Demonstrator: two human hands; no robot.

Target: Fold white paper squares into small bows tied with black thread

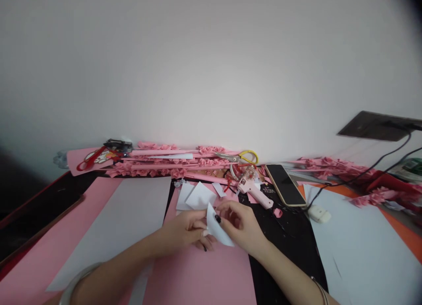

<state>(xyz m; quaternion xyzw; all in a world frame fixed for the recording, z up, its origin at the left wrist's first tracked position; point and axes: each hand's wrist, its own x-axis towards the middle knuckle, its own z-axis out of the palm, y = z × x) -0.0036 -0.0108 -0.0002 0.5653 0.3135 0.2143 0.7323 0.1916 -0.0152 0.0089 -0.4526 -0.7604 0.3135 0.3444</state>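
Note:
A small folded piece of white paper [218, 229] is held between both hands above a pink sheet [201, 278]. My left hand [189, 230] is closed on its left edge, the fingers partly behind it. With thumb on the front face, my right hand [242, 226] pinches the paper's right side. Just beyond the hands lie white paper squares [201, 196], overlapping one another. A pink glue gun [255, 190] rests to the right of them.
Pink paper flower stems [165, 164] lie along the wall, with yellow-handled scissors [239, 157] on them. Red-handled scissors [92, 159] are at left. A phone [286, 185], a white case [319, 214] and cables [362, 168] lie right. White sheets [112, 221] flank the work area.

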